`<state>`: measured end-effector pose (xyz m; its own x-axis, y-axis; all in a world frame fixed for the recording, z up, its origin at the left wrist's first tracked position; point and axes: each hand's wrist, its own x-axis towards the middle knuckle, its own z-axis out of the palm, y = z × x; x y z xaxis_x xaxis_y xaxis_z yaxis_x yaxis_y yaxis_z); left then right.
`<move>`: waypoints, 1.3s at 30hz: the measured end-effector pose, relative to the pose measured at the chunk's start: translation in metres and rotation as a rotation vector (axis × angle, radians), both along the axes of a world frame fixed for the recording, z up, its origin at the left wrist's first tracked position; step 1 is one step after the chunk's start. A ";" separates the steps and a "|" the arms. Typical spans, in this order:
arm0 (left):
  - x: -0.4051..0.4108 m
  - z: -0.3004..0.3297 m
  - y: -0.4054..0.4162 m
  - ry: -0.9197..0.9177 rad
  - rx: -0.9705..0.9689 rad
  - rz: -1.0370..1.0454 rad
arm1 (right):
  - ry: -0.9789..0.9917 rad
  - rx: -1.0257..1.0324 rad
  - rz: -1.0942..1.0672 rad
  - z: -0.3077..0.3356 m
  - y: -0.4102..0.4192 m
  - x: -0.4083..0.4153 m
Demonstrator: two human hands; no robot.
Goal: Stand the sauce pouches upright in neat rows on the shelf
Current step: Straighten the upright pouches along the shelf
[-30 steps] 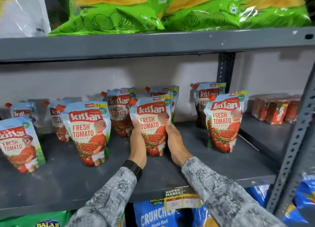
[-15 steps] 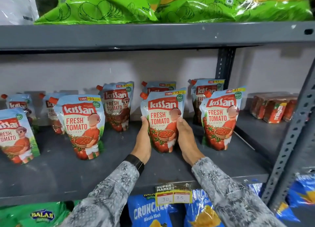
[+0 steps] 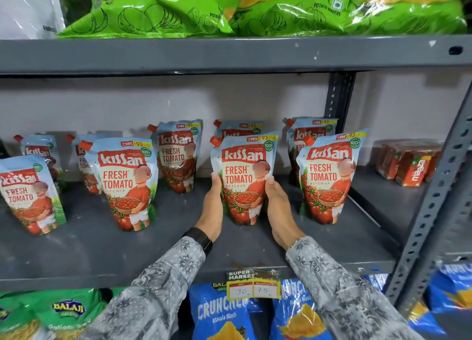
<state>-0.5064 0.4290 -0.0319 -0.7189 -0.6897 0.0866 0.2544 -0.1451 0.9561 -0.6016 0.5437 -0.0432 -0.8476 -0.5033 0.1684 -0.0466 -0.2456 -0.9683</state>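
Several blue-and-red ketchup pouches stand upright in two rows on the grey shelf (image 3: 102, 252). The middle front pouch (image 3: 244, 172) is gripped between both my hands: my left hand (image 3: 213, 209) presses its left side, my right hand (image 3: 278, 206) its right side. It stands on the shelf. To its left stands another front pouch (image 3: 125, 183), to its right a third (image 3: 328, 178), and at the far left one more (image 3: 28, 194). Back-row pouches (image 3: 178, 155) stand against the wall, partly hidden.
Small red juice cartons (image 3: 408, 166) sit on the neighbouring shelf at right. A perforated grey upright (image 3: 434, 194) borders the right side. Green chip bags (image 3: 255, 7) lie on the shelf above; blue chip bags (image 3: 222, 314) and a price tag (image 3: 252, 286) hang below.
The held pouch has moved to the right along the front row, closer to the right-hand pouch and in front of a back-row pouch. Both hands stayed on its sides.
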 end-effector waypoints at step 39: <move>0.174 -0.004 -0.179 0.063 0.028 0.177 | -0.048 -0.089 0.166 0.006 -0.200 0.178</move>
<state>-0.3329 0.2498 -0.0360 -0.5802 -0.8074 0.1068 0.3374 -0.1189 0.9338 -0.4233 0.3436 -0.0375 -0.7622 -0.6217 0.1804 0.0470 -0.3311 -0.9424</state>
